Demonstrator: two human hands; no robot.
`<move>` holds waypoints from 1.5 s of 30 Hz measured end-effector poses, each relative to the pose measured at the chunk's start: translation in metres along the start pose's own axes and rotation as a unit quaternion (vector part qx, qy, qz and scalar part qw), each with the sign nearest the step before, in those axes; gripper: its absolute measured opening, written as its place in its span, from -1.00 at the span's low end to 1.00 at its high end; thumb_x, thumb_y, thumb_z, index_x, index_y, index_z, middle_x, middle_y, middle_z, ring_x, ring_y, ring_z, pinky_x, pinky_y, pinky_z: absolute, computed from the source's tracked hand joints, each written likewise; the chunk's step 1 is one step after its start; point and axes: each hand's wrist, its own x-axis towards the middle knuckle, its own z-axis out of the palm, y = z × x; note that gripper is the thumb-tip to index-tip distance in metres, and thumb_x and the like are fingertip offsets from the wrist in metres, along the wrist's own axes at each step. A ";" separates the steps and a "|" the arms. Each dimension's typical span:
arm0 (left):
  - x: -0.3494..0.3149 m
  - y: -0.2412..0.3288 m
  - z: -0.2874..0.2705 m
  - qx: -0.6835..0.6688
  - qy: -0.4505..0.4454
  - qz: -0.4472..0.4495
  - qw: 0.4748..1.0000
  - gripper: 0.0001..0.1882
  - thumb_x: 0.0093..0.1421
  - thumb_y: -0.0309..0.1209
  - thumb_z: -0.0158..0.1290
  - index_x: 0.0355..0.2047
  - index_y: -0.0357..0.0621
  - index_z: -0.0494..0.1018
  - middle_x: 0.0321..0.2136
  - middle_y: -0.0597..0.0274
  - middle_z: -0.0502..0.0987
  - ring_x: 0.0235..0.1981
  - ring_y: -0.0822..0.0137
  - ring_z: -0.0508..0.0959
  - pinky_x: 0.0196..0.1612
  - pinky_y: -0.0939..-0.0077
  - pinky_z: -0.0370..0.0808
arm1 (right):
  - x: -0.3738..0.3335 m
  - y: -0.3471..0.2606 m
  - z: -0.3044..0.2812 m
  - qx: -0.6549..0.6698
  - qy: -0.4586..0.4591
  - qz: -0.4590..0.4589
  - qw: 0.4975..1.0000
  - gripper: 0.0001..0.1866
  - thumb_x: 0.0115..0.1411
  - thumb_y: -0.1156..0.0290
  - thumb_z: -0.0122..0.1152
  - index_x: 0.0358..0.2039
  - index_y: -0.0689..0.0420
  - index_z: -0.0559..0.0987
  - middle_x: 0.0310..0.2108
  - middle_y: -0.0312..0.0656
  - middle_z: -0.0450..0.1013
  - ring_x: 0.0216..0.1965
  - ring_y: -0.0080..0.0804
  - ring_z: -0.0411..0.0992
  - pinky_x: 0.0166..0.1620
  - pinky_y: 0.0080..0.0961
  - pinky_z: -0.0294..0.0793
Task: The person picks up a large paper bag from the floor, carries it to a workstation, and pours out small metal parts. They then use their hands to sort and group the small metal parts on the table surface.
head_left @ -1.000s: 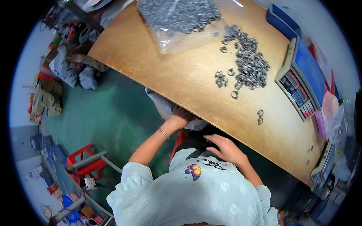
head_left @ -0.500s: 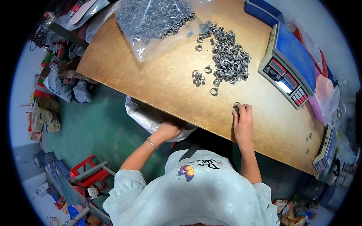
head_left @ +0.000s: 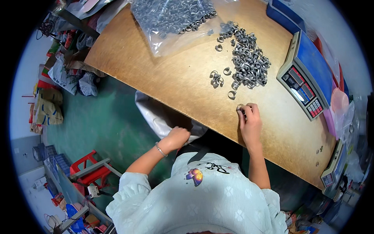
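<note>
On the wooden table, my right hand pinches a small grey metal ring between thumb and fingers, close to the tabletop. Beyond it lies a pile of similar rings, with several loose ones, such as a single ring, on its near left side. My left hand is below the table's front edge, fingers curled closed at the rim of a white bag. The bag's mouth gapes under the table edge, and its inside is dark. My left fingertips are partly hidden.
A large clear plastic bag full of rings lies at the far side of the table. To the right stand a blue-topped scale, a blue bin and a second scale. A red stool is on the floor at lower left.
The view has shifted. Along the table, my right hand has moved left with the ring. My left hand has drawn back toward me, out of the bag's mouth to its rim.
</note>
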 end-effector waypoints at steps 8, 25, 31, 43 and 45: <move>0.034 0.015 0.025 -0.046 0.297 0.033 0.953 -0.59 -0.10 -0.08 0.13 -0.67 -0.25 0.46 -0.66 -0.04 0.46 -0.50 -0.02 0.48 -0.29 0.20 0.39 | 0.019 -0.015 -0.001 -0.034 -0.040 -0.048 0.997 -0.83 -0.08 0.54 0.22 -0.42 0.21 0.45 -0.33 -0.10 0.32 -0.34 -0.14 0.36 -0.31 -0.34 0.37; -0.028 0.019 0.007 -0.032 -0.068 -0.063 0.995 -0.70 -0.03 -0.14 0.09 -0.56 -0.13 0.48 -0.61 0.13 0.47 -0.46 0.13 0.47 -0.35 0.34 0.31 | 0.008 -0.002 -0.002 -0.045 -0.041 -0.041 0.997 -0.44 -0.15 0.33 0.33 -0.09 0.16 0.40 -0.18 -0.02 0.25 -0.16 -0.10 0.23 -0.12 -0.34 0.29; -0.003 0.026 0.006 -0.084 0.061 -0.090 0.991 -0.70 0.04 -0.19 0.03 -0.50 -0.22 0.41 -0.53 0.05 0.45 -0.39 0.08 0.45 -0.31 0.27 0.34 | -0.002 -0.009 -0.005 -0.018 -0.023 -0.006 1.000 -0.44 -0.16 0.37 0.34 -0.10 0.18 0.37 -0.18 -0.01 0.26 -0.14 -0.10 0.25 -0.12 -0.33 0.30; -0.014 0.038 0.003 -0.136 0.133 -0.092 0.977 -0.71 0.03 -0.25 0.04 -0.35 -0.23 0.40 -0.44 0.00 0.43 -0.34 0.05 0.45 -0.31 0.26 0.37 | -0.023 -0.054 0.021 0.100 -0.007 -0.114 0.988 -0.83 -0.14 0.58 0.25 -0.46 0.21 0.49 -0.42 -0.10 0.32 -0.45 -0.19 0.34 -0.44 -0.41 0.35; -0.019 0.036 -0.001 -0.143 0.110 -0.104 0.978 -0.72 -0.01 -0.33 0.07 -0.33 -0.27 0.41 -0.41 -0.02 0.45 -0.32 0.01 0.44 -0.27 0.22 0.37 | -0.029 -0.075 0.048 0.123 -0.070 -0.183 0.973 -0.80 -0.18 0.52 0.25 -0.47 0.20 0.47 -0.42 -0.10 0.33 -0.42 -0.19 0.34 -0.41 -0.39 0.35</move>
